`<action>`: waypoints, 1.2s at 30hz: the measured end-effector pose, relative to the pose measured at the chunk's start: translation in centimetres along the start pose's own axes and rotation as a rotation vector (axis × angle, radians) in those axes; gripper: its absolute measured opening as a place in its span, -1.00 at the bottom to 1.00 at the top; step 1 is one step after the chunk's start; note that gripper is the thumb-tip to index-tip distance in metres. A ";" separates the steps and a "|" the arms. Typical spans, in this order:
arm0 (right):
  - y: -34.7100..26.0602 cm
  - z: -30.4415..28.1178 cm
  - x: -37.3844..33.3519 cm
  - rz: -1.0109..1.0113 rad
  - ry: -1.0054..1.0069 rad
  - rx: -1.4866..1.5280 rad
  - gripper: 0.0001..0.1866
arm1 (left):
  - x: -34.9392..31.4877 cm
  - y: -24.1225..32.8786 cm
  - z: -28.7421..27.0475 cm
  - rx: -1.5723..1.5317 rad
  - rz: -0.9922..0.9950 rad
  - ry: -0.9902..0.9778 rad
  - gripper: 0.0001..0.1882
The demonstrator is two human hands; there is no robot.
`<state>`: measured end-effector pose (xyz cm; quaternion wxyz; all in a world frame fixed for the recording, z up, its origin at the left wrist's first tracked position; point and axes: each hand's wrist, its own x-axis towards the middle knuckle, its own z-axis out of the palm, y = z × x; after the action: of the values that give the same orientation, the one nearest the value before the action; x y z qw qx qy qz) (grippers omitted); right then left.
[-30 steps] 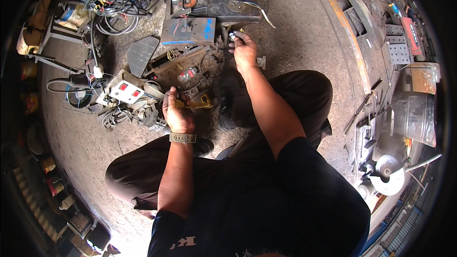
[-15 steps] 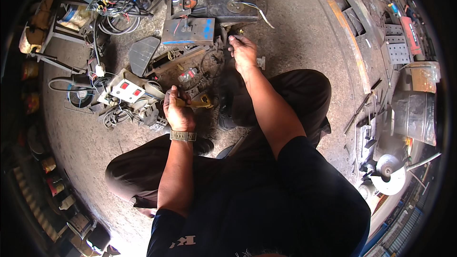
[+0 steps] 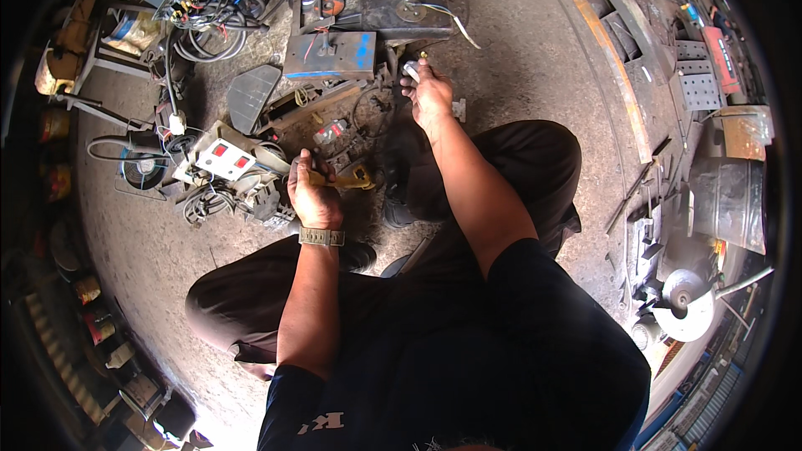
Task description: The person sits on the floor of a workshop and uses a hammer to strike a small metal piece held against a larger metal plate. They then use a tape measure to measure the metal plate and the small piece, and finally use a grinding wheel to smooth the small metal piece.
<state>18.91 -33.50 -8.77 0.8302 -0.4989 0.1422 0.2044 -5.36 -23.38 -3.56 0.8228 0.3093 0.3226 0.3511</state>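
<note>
Concrete floor [image 3: 535, 75]: work area, strewn with parts; person seated low, legs folded.
Grey metal plate [image 3: 327, 55] with blue marks: flat on the floor, above and left of the hands, untouched.
White switch box [image 3: 225, 159] with red rockers: left of the left hand, among loose black cables [image 3: 205, 42].
Left hand [image 3: 313, 196]: wrist strap on, forearm reaching forward, fingers wrapped around a yellow-handled tool [image 3: 344, 179] whose tip points right into the dismantled assembly.
Right hand [image 3: 430, 93]: arm extended further forward, fingers pinched shut on a small pale fitting [image 3: 410, 72], raised just above the parts.
Progress, by judgement: midway; parts lie loose and scattered, nothing looks reassembled.
</note>
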 end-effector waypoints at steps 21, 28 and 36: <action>5.4 -1.1 -3.4 0.011 -0.047 -0.590 -0.75 | -2.3 1.2 -0.6 0.095 0.027 0.009 -0.79; 5.8 -1.5 -3.1 0.180 -0.215 -0.583 -0.80 | -2.3 1.5 -0.7 0.093 0.009 0.012 -0.76; 4.3 0.6 -5.8 0.301 -0.394 -0.355 -0.81 | -2.0 1.2 -1.0 0.109 0.002 0.004 -0.78</action>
<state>11.80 -32.24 -9.28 0.7019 -0.5604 0.0126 0.4395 -7.64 -23.97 -2.65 0.8037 0.3532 0.3425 0.3346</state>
